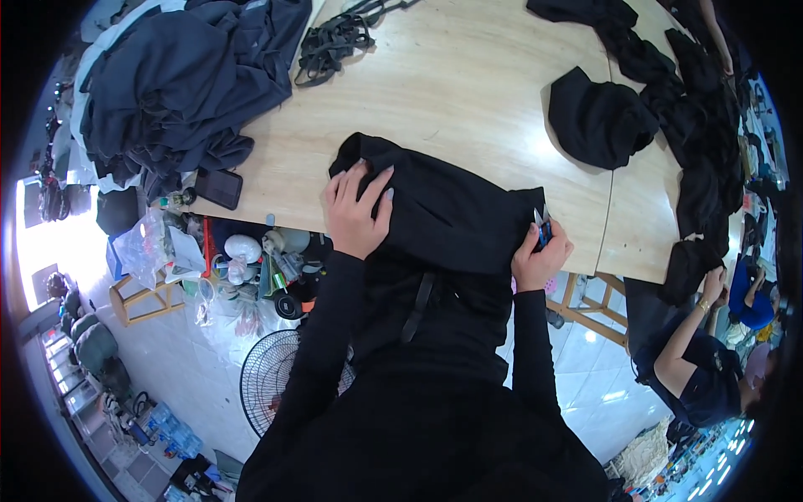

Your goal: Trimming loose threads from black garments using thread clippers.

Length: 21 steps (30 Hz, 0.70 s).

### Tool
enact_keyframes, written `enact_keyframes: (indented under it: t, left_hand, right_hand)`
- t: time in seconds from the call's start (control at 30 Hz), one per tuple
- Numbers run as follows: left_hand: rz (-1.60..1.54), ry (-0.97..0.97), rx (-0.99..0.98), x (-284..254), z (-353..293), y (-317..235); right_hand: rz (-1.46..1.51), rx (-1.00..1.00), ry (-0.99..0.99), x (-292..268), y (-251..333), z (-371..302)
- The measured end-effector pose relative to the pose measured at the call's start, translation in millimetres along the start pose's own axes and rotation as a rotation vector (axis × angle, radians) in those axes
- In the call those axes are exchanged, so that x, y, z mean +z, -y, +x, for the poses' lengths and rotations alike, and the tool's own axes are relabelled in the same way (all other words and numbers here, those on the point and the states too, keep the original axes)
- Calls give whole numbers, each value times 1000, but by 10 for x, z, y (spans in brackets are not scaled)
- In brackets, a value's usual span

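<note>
A black cloth garment piece (447,209) lies folded across the table's near edge, its lower part hanging toward my body. On its left end rests my left hand (358,213), fingers spread over the fabric. My right hand (542,258) is closed at the right end of the cloth, holding small thread snips (545,227) with a blue handle. The snips' metal blades point up and away from me, beside the garment's edge. Whether the right fingers also pinch the cloth, I cannot tell.
A dark garment pile (192,84) and a phone (219,188) are on the left. Black straps (335,46) lie at the back. To the right are a black cloth piece (598,121) and a row of black cloth (698,159). A co-worker (694,364) sits at right; a fan (266,381) stands below.
</note>
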<state>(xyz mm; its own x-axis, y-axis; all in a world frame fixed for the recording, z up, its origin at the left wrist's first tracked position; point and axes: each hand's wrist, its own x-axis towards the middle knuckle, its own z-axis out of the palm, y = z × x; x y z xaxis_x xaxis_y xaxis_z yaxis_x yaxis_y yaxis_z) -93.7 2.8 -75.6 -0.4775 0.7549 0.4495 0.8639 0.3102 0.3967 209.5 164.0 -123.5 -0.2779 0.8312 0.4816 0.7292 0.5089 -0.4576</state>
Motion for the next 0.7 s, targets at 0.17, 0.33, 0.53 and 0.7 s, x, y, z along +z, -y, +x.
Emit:
enact_keyframes:
  t: [0.17, 0.33, 0.53, 0.7]
  left_hand:
    - [-20, -44, -16, 23, 47, -14]
    - [-17, -65, -35, 34, 18, 24]
    - [-49, -93, -44, 27, 21, 32]
    - [-78, -98, -41, 34, 27, 41]
  right_hand:
    - [-10, 21, -40, 13, 1, -4]
    - [-9, 11, -75, 46, 77, 39]
    - [6, 27, -82, 56, 52, -30]
    - [-11, 12, 29, -14, 81, 73]
